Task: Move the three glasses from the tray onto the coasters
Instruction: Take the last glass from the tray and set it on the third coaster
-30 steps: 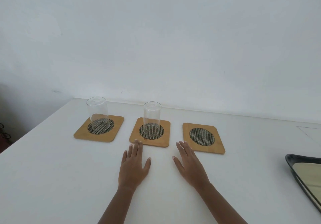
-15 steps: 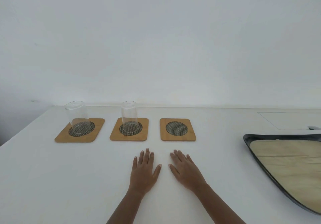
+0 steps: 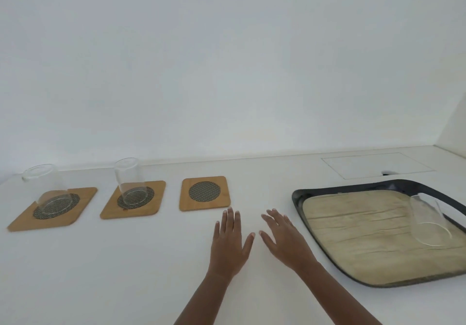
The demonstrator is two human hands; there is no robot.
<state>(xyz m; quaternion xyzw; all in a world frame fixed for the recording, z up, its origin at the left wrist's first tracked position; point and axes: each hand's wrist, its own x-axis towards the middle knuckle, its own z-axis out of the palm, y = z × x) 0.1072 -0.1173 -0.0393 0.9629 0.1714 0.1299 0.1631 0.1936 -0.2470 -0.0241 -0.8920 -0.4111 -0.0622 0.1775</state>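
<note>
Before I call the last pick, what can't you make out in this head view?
- Tray: its right side is cut off by the picture's right edge.
- Last glass on the tray: clear and distorted near the edge; which end is up is unclear.
- Dark spot beyond the tray: too small to identify.

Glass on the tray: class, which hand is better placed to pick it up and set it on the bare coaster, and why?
Right. The right hand lies on the table nearer the tray, where the last glass stands at the far right. The left hand would have to cross over it. The bare coaster is near both hands.
</note>
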